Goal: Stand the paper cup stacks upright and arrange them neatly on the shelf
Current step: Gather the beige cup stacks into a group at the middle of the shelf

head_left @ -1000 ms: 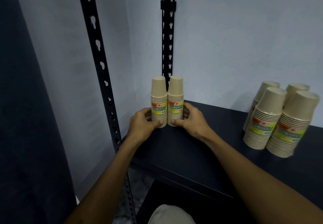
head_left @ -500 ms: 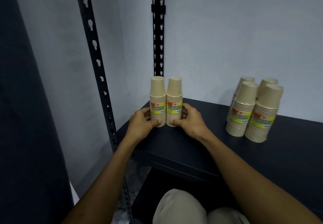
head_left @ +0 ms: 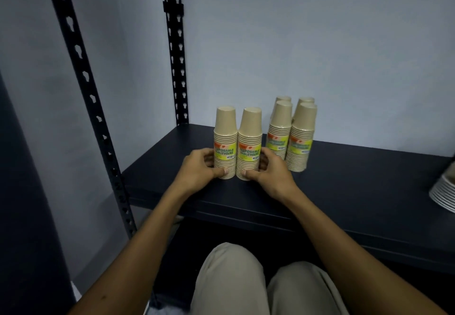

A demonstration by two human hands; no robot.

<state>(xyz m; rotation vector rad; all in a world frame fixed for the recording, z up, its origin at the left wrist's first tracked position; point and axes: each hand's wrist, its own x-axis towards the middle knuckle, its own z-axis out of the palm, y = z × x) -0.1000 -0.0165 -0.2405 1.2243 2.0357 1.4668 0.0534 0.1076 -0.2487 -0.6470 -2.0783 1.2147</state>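
Two upright paper cup stacks (head_left: 236,142) side by side, touching, on the dark shelf (head_left: 357,186) near its front left. Left hand (head_left: 197,169) curled round the left stack's base, thumb across the front; right hand (head_left: 270,174) gripping the right stack likewise. Just beside, to the right and further back, four more upright stacks (head_left: 291,132) in a tight cluster. White plates (head_left: 444,191) at far right edge.

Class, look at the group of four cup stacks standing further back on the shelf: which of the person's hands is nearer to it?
Right. The right hand grips a stack just left of the group of four stacks; the left hand lies beyond both held stacks.
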